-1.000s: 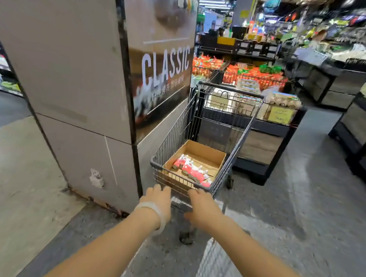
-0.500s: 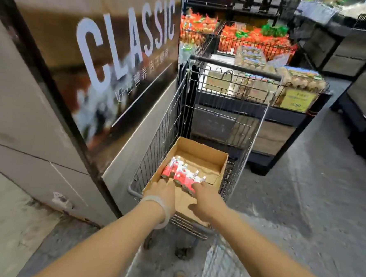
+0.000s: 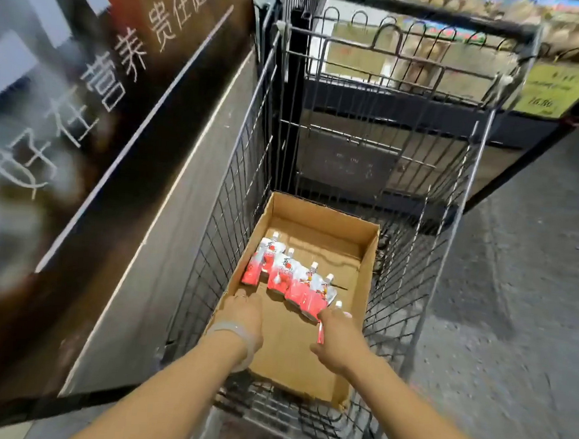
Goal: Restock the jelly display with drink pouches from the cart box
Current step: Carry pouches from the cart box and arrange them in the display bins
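On a grey shop floor beside a dark advertising panel [image 3: 111, 113], a wire shopping cart [image 3: 428, 207] holds an open cardboard box [image 3: 307, 342] with a row of red-and-white spouted drink pouches [image 3: 288, 273] lying flat along its left side. To lift them well, gather several overlapping pouches by their bodies, not the spouts. The left hand [image 3: 243, 313] reaches in empty, fingers relaxed, just short of the row; the right hand [image 3: 337, 334] appears to pinch the nearest pouch, though blur leaves its grip uncertain.
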Demonstrator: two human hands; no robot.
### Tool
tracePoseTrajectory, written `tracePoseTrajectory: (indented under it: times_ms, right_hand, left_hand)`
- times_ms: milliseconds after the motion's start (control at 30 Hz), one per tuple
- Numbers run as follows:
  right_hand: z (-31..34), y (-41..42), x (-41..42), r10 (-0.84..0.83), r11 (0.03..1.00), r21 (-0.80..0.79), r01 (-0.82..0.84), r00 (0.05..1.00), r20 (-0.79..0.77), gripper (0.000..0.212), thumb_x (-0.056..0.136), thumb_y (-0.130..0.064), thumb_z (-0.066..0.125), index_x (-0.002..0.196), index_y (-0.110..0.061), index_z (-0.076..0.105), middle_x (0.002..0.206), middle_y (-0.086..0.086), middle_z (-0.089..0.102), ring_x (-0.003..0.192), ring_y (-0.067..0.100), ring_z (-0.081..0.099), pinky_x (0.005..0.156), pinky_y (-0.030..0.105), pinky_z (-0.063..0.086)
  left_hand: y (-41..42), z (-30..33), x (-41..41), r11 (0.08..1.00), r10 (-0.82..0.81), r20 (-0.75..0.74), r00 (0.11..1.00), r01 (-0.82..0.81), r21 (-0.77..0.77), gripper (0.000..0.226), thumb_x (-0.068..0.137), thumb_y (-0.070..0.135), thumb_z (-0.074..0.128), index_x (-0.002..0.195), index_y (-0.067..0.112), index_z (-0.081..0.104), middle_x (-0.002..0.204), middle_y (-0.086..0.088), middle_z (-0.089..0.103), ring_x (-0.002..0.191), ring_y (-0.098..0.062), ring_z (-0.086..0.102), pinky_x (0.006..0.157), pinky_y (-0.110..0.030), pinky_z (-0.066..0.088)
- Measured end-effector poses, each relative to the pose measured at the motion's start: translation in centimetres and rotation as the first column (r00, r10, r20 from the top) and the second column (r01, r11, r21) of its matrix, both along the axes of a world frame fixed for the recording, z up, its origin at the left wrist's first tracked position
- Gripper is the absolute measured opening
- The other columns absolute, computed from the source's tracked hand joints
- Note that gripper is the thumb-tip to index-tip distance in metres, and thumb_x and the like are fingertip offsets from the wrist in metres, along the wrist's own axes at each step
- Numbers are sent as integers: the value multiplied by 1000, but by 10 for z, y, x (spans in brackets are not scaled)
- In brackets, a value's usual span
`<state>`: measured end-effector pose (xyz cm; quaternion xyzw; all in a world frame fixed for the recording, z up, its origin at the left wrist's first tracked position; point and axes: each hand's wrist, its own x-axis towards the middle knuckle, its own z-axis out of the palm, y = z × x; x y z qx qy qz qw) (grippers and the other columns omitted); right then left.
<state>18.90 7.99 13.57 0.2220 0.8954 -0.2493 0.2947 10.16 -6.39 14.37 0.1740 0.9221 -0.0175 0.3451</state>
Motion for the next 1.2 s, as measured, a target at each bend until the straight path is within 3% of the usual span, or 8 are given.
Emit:
tracePoseTrajectory:
  times_ms: [233,400,533,767,933,1033,1133,1200]
  right_hand:
    - [-94,16,-15,-287,952,-50,302,939,190,58,82,-26,64,133,-14,39,134,10,47,125,28,45,99,32,42]
    - [-149,20,-28,-579,802,6,598,774,257,87,82,-22,68,148,-10,12,142,16,38,131,32,38,106,37,38]
    - [-181,21,-36,-749,634,44,772,598,284,89,84,-22,64,149,-7,4,150,18,23,137,35,27,110,40,30]
    - [-201,15,-39,-820,566,135,813,541,187,60,85,-30,62,135,-7,37,130,21,44,120,40,42,97,41,40]
    - [-232,-2,-31,-896,381,-37,924,379,233,76,50,-55,59,120,-25,55,111,5,64,106,29,59,91,41,51]
    - [-222,-6,-40,-944,158,-60,986,168,284,77,52,-41,75,120,-12,53,113,11,63,100,31,62,84,37,53]
    - [-221,-7,-40,-939,59,-141,988,103,329,41,58,-18,78,96,-19,62,98,8,68,90,30,66,84,41,54]
    - [-223,-11,-34,-916,13,-180,984,83,392,39,48,-19,77,84,-24,63,93,5,71,87,31,67,83,49,55]
  left_hand:
    - [19,-96,-56,998,49,97,994,-45,-44,72,89,23,56,147,16,13,147,-8,24,135,-29,28,110,-39,33]
    - [38,-151,-76,985,166,94,982,-170,30,97,87,15,59,150,17,-15,156,-9,9,143,-26,16,113,-35,26]
    - [57,-186,-96,928,357,94,929,-364,75,77,91,24,55,149,6,8,154,-13,17,143,-30,18,115,-40,25]
    - [69,-202,-97,885,461,-26,887,-457,85,60,93,33,51,143,14,24,133,-18,36,122,-35,38,102,-44,35]
    - [69,-209,-83,653,711,183,679,-734,189,55,87,21,58,132,13,27,126,-21,45,114,-41,49,96,-48,43]
    - [69,-206,-86,605,752,193,631,-776,181,41,90,15,52,124,9,30,117,-20,52,106,-40,54,87,-44,47]
    - [61,-206,-87,636,713,241,659,-752,174,35,92,20,51,121,9,37,113,-17,55,102,-37,56,86,-42,48]
    - [57,-202,-88,649,681,292,671,-738,182,31,93,24,50,120,9,45,115,-16,57,100,-34,56,88,-41,48]
